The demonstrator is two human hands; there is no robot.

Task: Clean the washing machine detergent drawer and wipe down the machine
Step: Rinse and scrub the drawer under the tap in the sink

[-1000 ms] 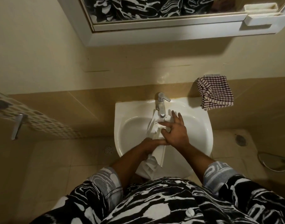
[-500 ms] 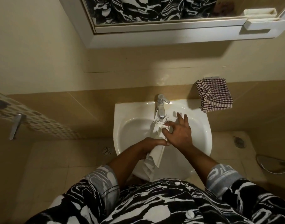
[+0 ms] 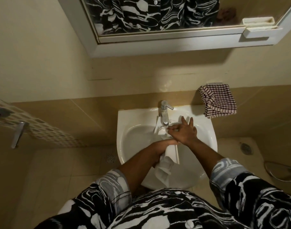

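View from the head, looking down on a white sink set against a tan tiled wall. We see the faucet at the basin's 12 o'clock, its spout pointing toward 6.

The drawer, a long white plastic piece, lies over the bowl along the 12-to-6 line, tilted. Its upper end sits directly under the spout and its lower end reaches the near rim.

The left hand enters from 7 o'clock and grips the drawer at mid-length. Its fingers curl round the body, and their tips are hidden beneath the right wrist.

The right hand enters from 5 o'clock and rests on the drawer's upper end. Its thumb and forefinger are bent and pinch the plastic beside the spout. The outer fingers stand straight and spread toward 12. We cannot tell whether water is running.

A checked towel hangs on the wall at the sink's 2 o'clock, just beside the rim. A mirror spans the wall at 12 and reflects a black-and-white patterned shirt. Floor drains lie at 8 o'clock and 3 o'clock.
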